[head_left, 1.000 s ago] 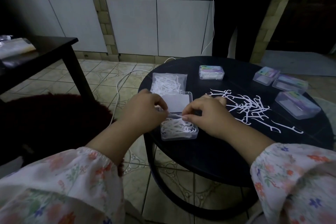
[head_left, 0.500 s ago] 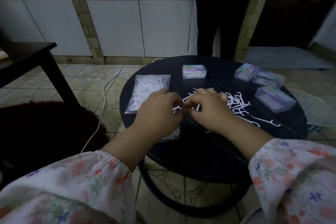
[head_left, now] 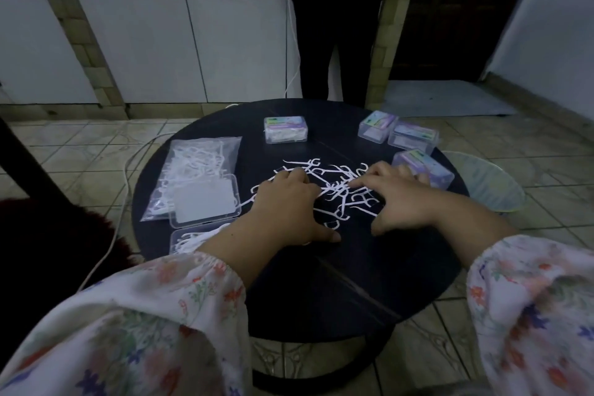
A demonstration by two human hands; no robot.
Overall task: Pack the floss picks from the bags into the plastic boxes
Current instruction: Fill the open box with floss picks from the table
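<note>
Loose white floss picks [head_left: 324,182] lie scattered in the middle of the round black table [head_left: 353,280]. My left hand [head_left: 286,206] rests palm down on the pile's left side, thumb stretched out. My right hand [head_left: 401,199] lies palm down on its right side, fingers reaching into the picks. A clear bag of picks [head_left: 201,161] lies at the left. An open plastic box shows its lid [head_left: 205,201] and its base [head_left: 188,239], which holds picks and is partly hidden by my left forearm.
A filled closed box [head_left: 285,129] stands at the table's back. Three more closed boxes [head_left: 413,138] sit at the back right, the nearest just behind my right hand. A person in dark trousers [head_left: 334,42] stands behind the table. A white cable [head_left: 122,167] runs across the floor.
Both hands have left the open box at the front left and moved right onto the loose pile. They no longer pinch picks together. The camera has tilted down and right.
</note>
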